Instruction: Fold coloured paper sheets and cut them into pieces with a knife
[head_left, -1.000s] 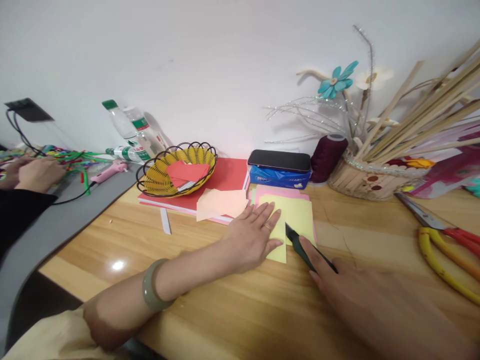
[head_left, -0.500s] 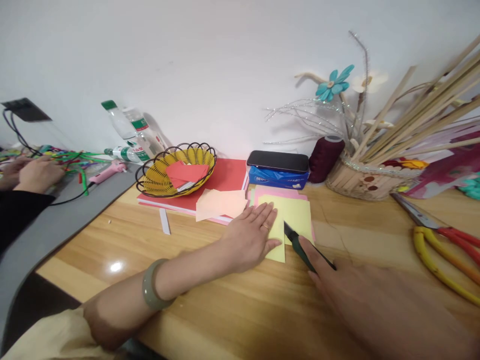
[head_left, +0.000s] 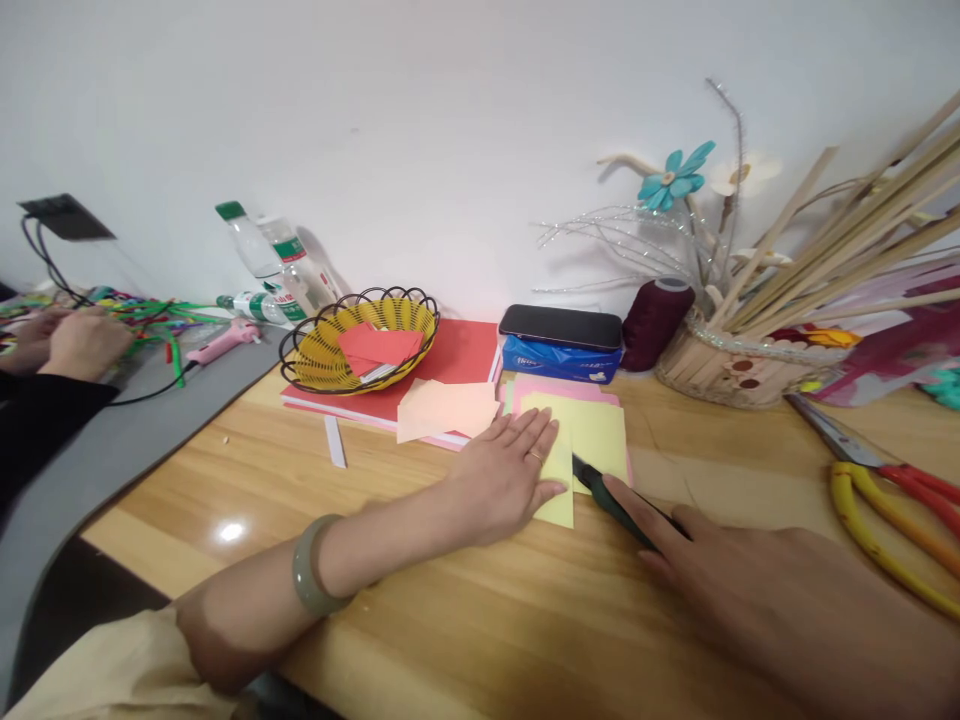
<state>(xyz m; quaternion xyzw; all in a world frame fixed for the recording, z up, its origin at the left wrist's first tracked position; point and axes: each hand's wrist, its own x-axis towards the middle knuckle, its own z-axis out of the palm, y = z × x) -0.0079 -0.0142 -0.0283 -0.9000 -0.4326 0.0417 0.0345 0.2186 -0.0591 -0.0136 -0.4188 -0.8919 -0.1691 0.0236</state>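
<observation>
Left hand (head_left: pixel 504 478) lies flat, fingers spread, palm down on the yellow paper (head_left: pixel 592 432), pinning its left part to the table (head_left: pixel 465 610). No grip there, just pressure. Right hand (head_left: pixel 757 590) has its grip closed around a dark green utility knife (head_left: pixel 609 492), index finger stretched along the top of the handle. Blade tip sits on the yellow sheet just right of the left fingertips, close to the sheet's near edge.

The yellow paper lies on top of a pink sheet (head_left: pixel 559 386), mid-table, just in front of the blue tissue pack (head_left: pixel 561 357) with a black phone (head_left: pixel 561 325) on it.

My read: a cut is in progress, knife drawn along a line through the yellow sheet toward the person. The strip under the left hand looks partly separated already, since its near edge reaches lower than the rest. Not certain the blade is through.

Next move calls for steady downward pressure from the left hand so the sheet doesn't creep, a low blade angle, and fingertips kept clear of the cut line. They're very near it now. Pink sheet below may get scored too.

Around: yellow wire basket (head_left: pixel 360 340) holding red paper on a red pad, peach paper (head_left: pixel 446 408) beside it, maroon thread spool (head_left: pixel 658 312), scissors (head_left: pixel 885 495) at right. Another person's hands (head_left: pixel 71 340) work at far left, well apart.
</observation>
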